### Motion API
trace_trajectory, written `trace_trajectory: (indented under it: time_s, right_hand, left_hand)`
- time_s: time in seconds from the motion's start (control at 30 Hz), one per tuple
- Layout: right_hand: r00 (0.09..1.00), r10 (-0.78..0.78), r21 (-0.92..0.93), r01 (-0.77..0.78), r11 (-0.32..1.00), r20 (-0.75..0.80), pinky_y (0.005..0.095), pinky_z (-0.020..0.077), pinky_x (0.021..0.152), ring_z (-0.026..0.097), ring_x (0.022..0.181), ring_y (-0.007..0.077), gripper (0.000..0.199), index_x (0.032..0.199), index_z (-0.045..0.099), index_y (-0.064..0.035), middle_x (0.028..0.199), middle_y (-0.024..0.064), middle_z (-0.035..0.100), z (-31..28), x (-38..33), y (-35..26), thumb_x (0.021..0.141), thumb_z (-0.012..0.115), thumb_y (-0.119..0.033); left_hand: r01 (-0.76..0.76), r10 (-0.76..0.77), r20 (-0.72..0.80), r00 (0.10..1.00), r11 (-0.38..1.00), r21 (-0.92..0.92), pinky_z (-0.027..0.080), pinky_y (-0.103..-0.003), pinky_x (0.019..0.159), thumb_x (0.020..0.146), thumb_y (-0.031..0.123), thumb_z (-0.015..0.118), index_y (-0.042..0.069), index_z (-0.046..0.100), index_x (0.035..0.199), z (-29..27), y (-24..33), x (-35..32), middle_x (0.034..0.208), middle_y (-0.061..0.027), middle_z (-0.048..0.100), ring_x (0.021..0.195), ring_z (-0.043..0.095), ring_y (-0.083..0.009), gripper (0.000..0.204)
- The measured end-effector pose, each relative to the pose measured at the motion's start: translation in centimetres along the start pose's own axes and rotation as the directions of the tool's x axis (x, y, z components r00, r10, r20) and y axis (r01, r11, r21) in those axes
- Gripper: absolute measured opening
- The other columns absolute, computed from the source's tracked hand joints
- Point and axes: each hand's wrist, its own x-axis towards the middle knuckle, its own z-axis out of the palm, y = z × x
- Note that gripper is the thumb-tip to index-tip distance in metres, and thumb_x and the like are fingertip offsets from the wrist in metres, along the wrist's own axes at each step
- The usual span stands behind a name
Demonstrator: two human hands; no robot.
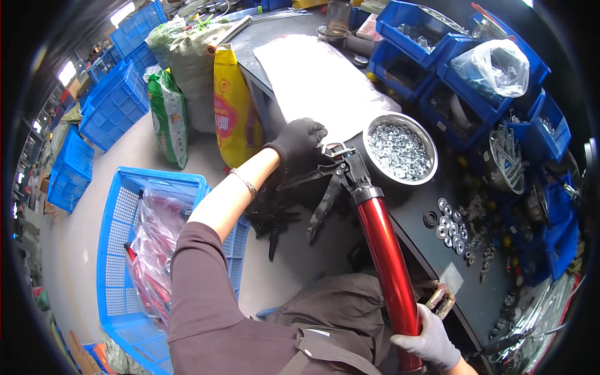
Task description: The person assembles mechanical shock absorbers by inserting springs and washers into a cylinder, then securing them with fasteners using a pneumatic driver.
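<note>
At the edge of a dark workbench [412, 212], caught mid-assembly: red caulking-gun barrel [387, 262] held slantwise across the lap, black handle end up against the bench edge, far end down by the knee. Left hand [299, 140], in a black glove, closed over the black trigger-and-handle assembly [334, 181] at the top of the tube, fingers curled down — exactly what is pinched beneath them hidden from view. Right hand [431, 340], in a pale grey glove, wrapped tight round the lower end of the barrel, steadying it.

Just beside the handle, a steel bowl of small silver nuts [400, 150]; farther right on the bench, a scatter of washers and springs [453, 228]. Down on the left, a blue crate [119, 250] with more red tubes in clear plastic; behind the bench, blue parts bins [437, 62].

Risks, judged from the pose: bowl standing near the bench edge and close to the swinging handle — one sideways jerk of the barrel likely to knock it and spill nuts to the floor. Glossy tube gripped only at its two ends, so a slip of the grey glove apt to drop the low end and wrench the handle from the left fingers. Loose levers near gloved fingertips — pinching possible should the trigger snap shut.
</note>
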Motion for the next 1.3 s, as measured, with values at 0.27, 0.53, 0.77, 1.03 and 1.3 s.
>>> trace_trajectory:
  time_s: [0.27, 0.53, 0.77, 1.03, 1.3]
  right_hand:
    - [0.993, -0.116, -0.052, 0.115, 0.992, -0.019, 0.0346, 0.0520, 0.082, 0.067, 0.089, 0.0234, 0.073, 0.117, 0.053, 0.0063, 0.095, 0.0164, 0.068, 0.2, 4.1, 0.0, 0.066, 0.082, -0.037]
    - [0.979, -0.015, 0.245, -0.036, 0.969, 0.201, 0.0289, 0.0492, 0.084, 0.060, 0.091, 0.0126, 0.064, 0.118, 0.054, 0.0043, 0.101, 0.0086, 0.064, 0.3, 5.0, -0.7, 0.071, 0.082, -0.029]
    - [0.983, -0.059, 0.233, 0.017, 0.972, 0.176, 0.0298, 0.0495, 0.086, 0.060, 0.094, 0.0124, 0.063, 0.119, 0.054, 0.0049, 0.103, 0.0061, 0.063, 0.0, 4.0, -2.0, 0.069, 0.081, -0.021]
    - [0.964, -0.102, 0.545, -0.051, 0.837, 0.247, 0.0267, 0.0506, 0.078, 0.061, 0.083, 0.0110, 0.051, 0.116, 0.057, 0.0028, 0.095, 0.0041, 0.063, -0.6, 4.1, -1.0, 0.069, 0.072, -0.009]
    - [0.964, -0.167, 0.773, -0.056, 0.632, 0.207, 0.0292, 0.0535, 0.074, 0.065, 0.080, 0.0179, 0.059, 0.119, 0.054, 0.0048, 0.095, 0.0108, 0.066, -0.8, 1.6, 1.9, 0.070, 0.074, -0.021]
  left_hand:
    - [-0.122, 0.147, -0.104, 0.984, 0.969, 0.213, 0.046, -0.041, 0.089, 0.090, 0.023, 0.053, 0.005, 0.071, 0.101, 0.3, -0.1, 0.3, 0.100, -0.0169, 0.066, 0.097, 0.060, -0.0342, 0.027]
    - [-0.146, 0.232, -0.607, 0.761, 0.971, 0.188, 0.048, -0.045, 0.082, 0.092, 0.021, 0.049, 0.006, 0.066, 0.091, -1.7, 1.7, 0.6, 0.087, -0.0197, 0.064, 0.089, 0.061, -0.0356, 0.023]
    - [-0.153, 0.310, -0.389, 0.867, 0.911, 0.384, 0.051, -0.040, 0.071, 0.092, 0.017, 0.050, 0.006, 0.061, 0.101, -1.6, 5.0, -1.0, 0.087, -0.0134, 0.064, 0.082, 0.064, -0.0298, 0.018]
    - [-0.344, 0.635, -0.392, 0.665, 0.727, 0.594, 0.047, -0.039, 0.046, 0.090, 0.018, 0.060, 0.012, 0.063, 0.096, -7.9, -0.5, -5.3, 0.065, -0.0098, 0.061, 0.052, 0.060, -0.0265, 0.008]
    - [-0.366, 0.746, -0.259, 0.613, 0.559, 0.744, 0.049, -0.035, 0.050, 0.081, 0.012, 0.071, 0.012, 0.065, 0.104, -13.2, 4.5, -9.5, 0.069, -0.0055, 0.063, 0.056, 0.063, -0.0222, 0.024]
